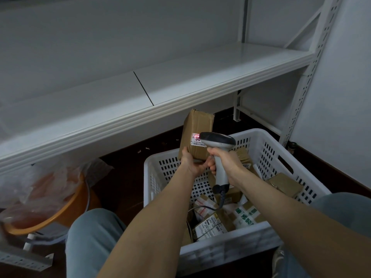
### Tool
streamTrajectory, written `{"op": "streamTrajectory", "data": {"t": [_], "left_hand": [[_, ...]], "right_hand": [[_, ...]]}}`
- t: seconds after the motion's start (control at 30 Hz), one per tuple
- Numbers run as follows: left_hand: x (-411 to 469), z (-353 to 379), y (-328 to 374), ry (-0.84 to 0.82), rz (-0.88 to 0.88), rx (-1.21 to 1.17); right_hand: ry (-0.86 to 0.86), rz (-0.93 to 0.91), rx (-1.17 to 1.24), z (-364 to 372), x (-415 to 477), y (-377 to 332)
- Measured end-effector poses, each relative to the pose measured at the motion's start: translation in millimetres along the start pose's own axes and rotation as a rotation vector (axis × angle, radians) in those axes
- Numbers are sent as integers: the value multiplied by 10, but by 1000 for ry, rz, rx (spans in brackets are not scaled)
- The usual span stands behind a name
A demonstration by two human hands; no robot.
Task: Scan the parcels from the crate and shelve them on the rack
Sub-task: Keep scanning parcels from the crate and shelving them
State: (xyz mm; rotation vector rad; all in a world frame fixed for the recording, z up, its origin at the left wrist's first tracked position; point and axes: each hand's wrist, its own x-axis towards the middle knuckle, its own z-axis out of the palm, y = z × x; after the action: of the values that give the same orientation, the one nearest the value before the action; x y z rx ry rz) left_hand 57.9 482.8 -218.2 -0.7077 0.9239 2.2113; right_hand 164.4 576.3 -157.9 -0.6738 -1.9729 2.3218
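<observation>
My left hand [193, 161] grips the bottom of a brown cardboard parcel [197, 127], held upright above the far rim of the white perforated crate [285, 155]. A white label with red print [197, 139] faces me, and a red glow falls on it. My right hand [224, 160] holds a grey-and-white barcode scanner [217, 141] by its handle, its head right at the label. The scanner's cable [220, 197] drops into the crate. Several labelled parcels [212, 223] lie in the crate. The white rack shelf [180, 77] stretches across above the parcel, bare.
An orange basin [60, 209] covered with clear plastic sits on the dark floor at the left. A perforated white rack upright [313, 77] stands at the right. My knees [94, 233] flank the crate. A loose metal rack piece [22, 261] lies at the bottom left.
</observation>
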Motion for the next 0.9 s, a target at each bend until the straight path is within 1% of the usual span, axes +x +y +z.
{"op": "streamTrajectory", "data": {"t": [0.17,0.57,0.83,0.9], "left_hand": [[-35,5,4,52,8,-54],[-92,8,13,44,-6,-96],[-33,-33,1,18,12,17],[-51,-28,2,38,33,61]], "right_hand": [[5,5,-12,2,-7,-7],[20,3,-23,20,27,17],[30,-2,-3,5,24,43],[38,-1,15,2,23,44]]}}
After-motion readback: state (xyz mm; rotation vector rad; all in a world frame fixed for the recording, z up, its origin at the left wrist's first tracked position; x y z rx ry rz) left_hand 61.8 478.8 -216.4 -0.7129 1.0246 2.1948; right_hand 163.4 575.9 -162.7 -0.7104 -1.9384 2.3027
